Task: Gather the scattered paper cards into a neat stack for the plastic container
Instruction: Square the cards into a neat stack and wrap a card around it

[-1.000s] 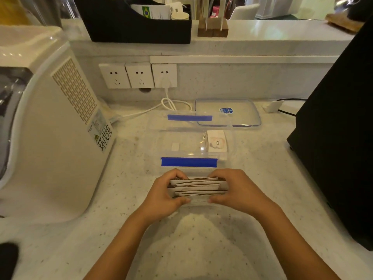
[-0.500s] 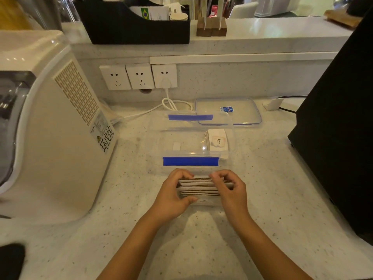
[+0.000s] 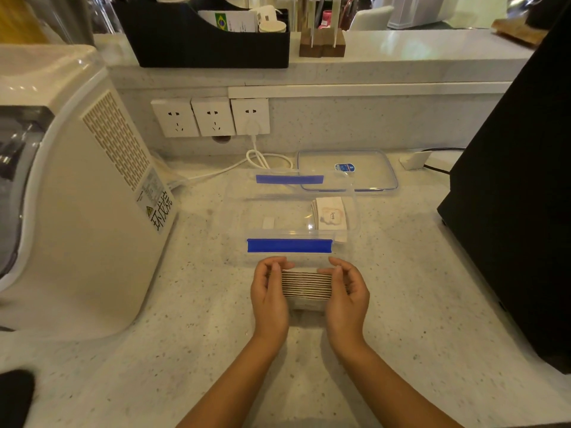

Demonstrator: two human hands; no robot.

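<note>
A stack of paper cards stands on edge on the counter, squared up, its thin brown-white edges facing me. My left hand presses its left end and my right hand presses its right end. Just behind the stack sits the clear plastic container with blue clip bands on its near and far rims. Inside it, at the right, lies a small pile of white cards printed with "love".
The container's clear lid lies flat behind it. A large white appliance fills the left side, a black machine the right. Wall sockets with a plugged white cable are at the back.
The loose, fanned cards have been pushed together into a tight even stack. Both hands shifted from covering the cards to pressing the stack's two ends.
</note>
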